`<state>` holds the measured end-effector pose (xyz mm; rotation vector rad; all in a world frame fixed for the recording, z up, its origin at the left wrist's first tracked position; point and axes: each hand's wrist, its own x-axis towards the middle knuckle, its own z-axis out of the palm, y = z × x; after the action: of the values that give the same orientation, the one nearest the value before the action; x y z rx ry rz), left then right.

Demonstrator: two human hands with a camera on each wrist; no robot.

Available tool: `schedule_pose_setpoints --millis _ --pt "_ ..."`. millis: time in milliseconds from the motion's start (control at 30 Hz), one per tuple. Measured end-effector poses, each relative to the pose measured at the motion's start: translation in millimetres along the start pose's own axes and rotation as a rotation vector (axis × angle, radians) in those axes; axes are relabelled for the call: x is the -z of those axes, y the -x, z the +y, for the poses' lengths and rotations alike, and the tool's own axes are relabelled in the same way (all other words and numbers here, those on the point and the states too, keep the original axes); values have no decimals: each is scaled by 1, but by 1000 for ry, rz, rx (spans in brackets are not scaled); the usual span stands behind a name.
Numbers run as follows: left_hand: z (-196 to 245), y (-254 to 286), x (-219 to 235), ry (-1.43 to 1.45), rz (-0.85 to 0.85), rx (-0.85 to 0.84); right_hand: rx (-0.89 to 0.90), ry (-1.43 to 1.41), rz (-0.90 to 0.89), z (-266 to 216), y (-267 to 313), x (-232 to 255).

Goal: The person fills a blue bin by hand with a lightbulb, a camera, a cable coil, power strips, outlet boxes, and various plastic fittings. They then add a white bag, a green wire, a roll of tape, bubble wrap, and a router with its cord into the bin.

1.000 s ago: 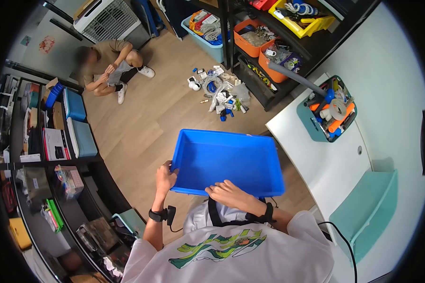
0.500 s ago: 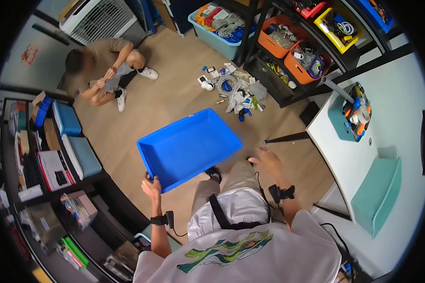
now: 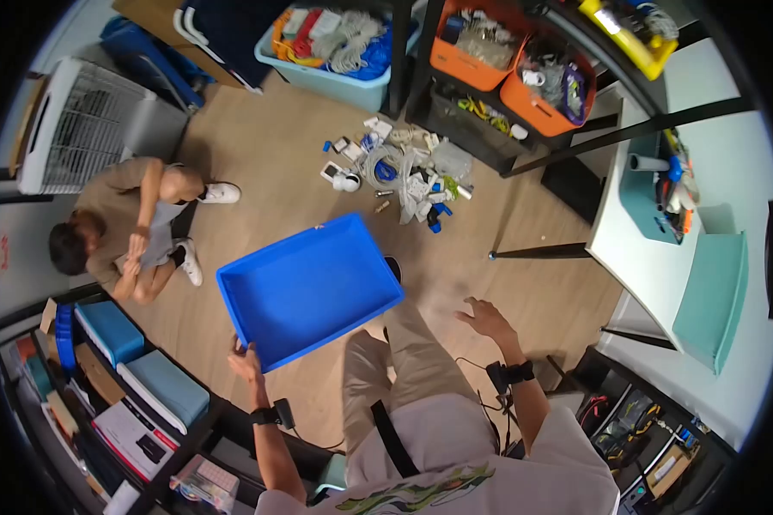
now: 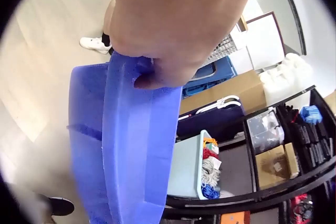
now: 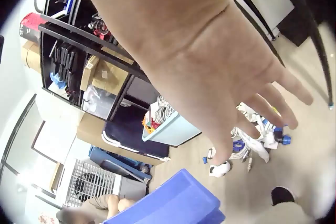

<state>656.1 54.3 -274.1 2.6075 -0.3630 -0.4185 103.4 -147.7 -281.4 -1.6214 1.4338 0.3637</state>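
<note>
Storeroom with wood floor, dark shelving along two walls, a white surface at right. A loose pile of cables lies on the floor ahead; a second person sits at left. The blue bin hangs empty above the floor, tilted, carried at its near corner by the left hand, fingers curled over the rim. The right hand is off it, fingers spread, holding nothing. One-handed carry judged unsteady; a second grip on the opposite rim would level it.
</note>
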Motion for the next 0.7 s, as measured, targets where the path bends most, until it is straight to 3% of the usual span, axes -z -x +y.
schedule_pose_setpoints --millis 67,167,267,300,367,433,467,533,700 --pt "-20 -43 -30 284 -96 -71 -44 7 1 -15 -30 -12" --pt "-46 -110 -100 448 -245 -50 -57 -99 -26 -9 -93 -34" --pt "-85 -184 -165 482 -374 15 -63 -44 17 -1 -151 -65" --pt "-77 -200 -179 462 -461 3 -89 -23 15 -5 -172 -71" --pt "-110 -257 -223 457 -473 43 -114 -7 44 -3 -228 -86" --pt "-132 -289 -276 484 -493 -56 -171 138 36 20 -271 -106" --pt "-147 -306 -297 498 -522 -24 -192 189 56 31 -291 -120" --pt "-179 -346 -327 521 -567 -43 -207 238 93 21 -326 -128" --pt "-210 -367 -412 637 -625 69 -226 316 110 3 -392 -139"
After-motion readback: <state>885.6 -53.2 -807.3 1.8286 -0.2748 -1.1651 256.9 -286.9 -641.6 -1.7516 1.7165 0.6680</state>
